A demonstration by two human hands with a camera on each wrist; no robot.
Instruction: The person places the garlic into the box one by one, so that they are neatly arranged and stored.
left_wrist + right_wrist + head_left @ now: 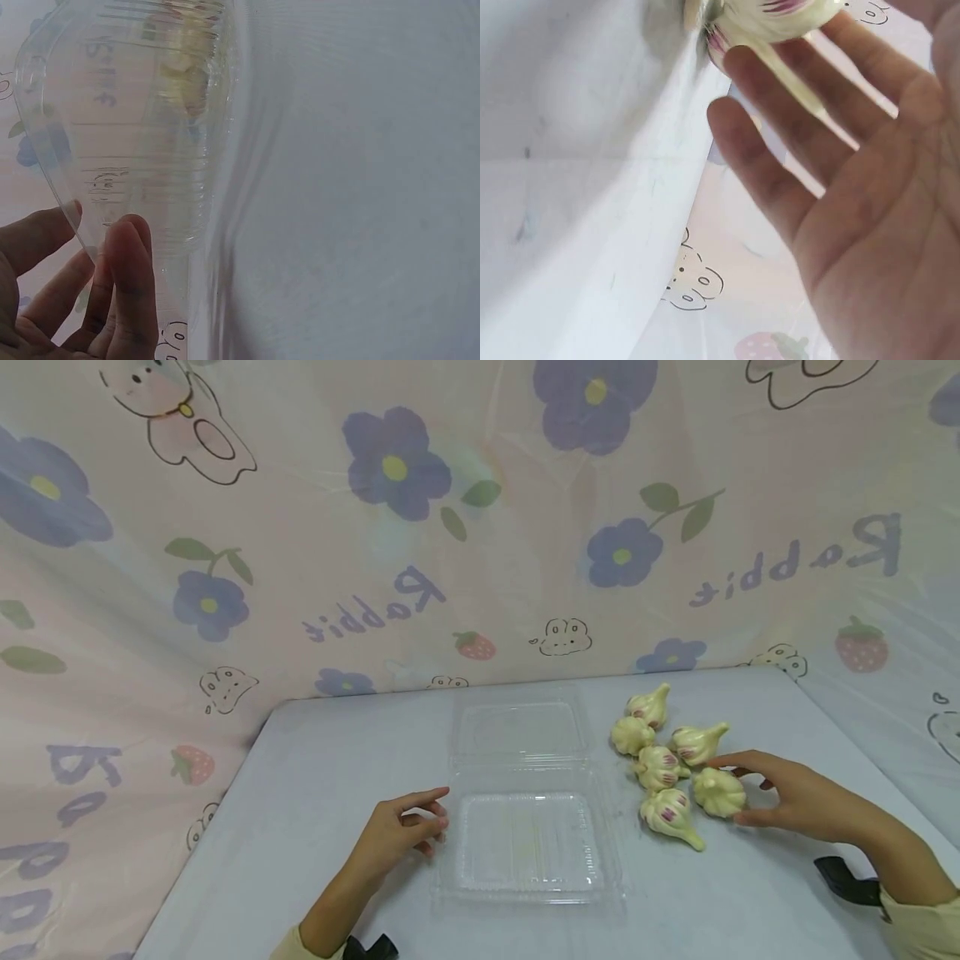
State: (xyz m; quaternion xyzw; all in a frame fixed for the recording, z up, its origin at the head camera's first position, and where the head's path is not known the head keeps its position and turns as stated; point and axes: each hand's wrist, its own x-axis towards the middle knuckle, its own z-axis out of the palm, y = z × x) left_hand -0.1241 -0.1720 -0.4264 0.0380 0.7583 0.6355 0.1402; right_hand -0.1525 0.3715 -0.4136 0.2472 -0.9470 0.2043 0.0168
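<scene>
A white-covered worktop (300, 793) meets a pale pink cloth (525, 568) printed with purple flowers, strawberries, rabbits and mirrored lettering. At its middle lies a clear, thin plastic clamshell container (528, 843), opened flat, its base ribbed. The left hand (397, 831) has relaxed, parted fingers at the container's left rim. On the right sit six glossy, pale yellow garlic bulbs, some purple-streaked; five crowd beside the nearer right-hand bulb (720, 793). The right hand's (802, 797) fingers and thumb span that bulb, widely parted; whether they grip it, I cannot tell.
</scene>
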